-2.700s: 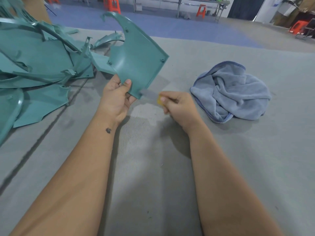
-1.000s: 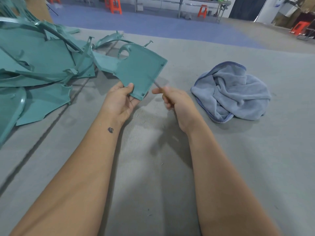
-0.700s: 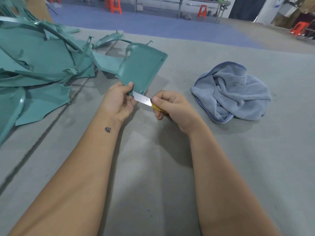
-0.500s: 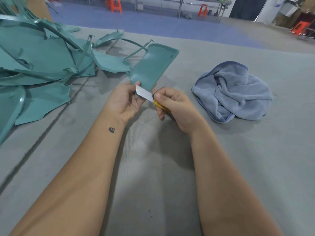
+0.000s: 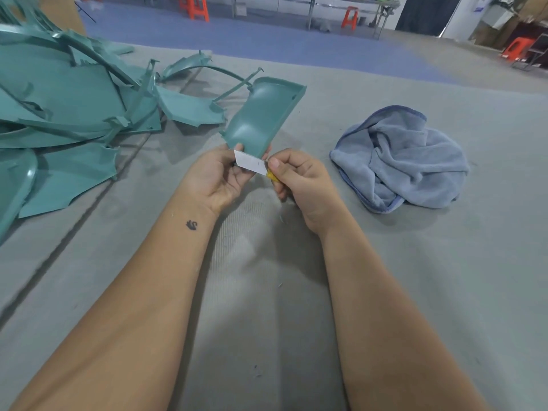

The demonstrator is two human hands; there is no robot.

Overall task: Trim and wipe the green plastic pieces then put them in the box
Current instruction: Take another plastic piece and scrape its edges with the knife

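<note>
Left hand (image 5: pixel 218 176): palm turned up and toward the camera, forearm reaching in from the lower left, a small dark mark on the inner wrist; fingers and thumb curled round the near end of a green plastic piece (image 5: pixel 262 117), which it holds raised above the desk (image 5: pixel 415 277) and tilted away, its curved inner face and raised rim showing. Right hand (image 5: pixel 299 180): forearm reaching in from the lower right, knuckles up, fingers curled, thumb pressed on top of a knife (image 5: pixel 255 167) with a yellow handle; the pale blade points left and lies against the near edge of the held piece, just above the left palm. Both hands meet at mid-frame, almost touching. Pile of green plastic pieces (image 5: pixel 68 114): heaped on the desk at far left, overlapping, some with thin strips standing up; well apart from the right hand. Blue-grey cloth (image 5: pixel 406 161): crumpled, lying on the desk to the right of the right hand, near but not touching it. Desk surface: grey fabric-like covering with a few small shavings near the forearms. Background: blue floor, orange stools (image 5: pixel 197 7), metal-legged tables.
</note>
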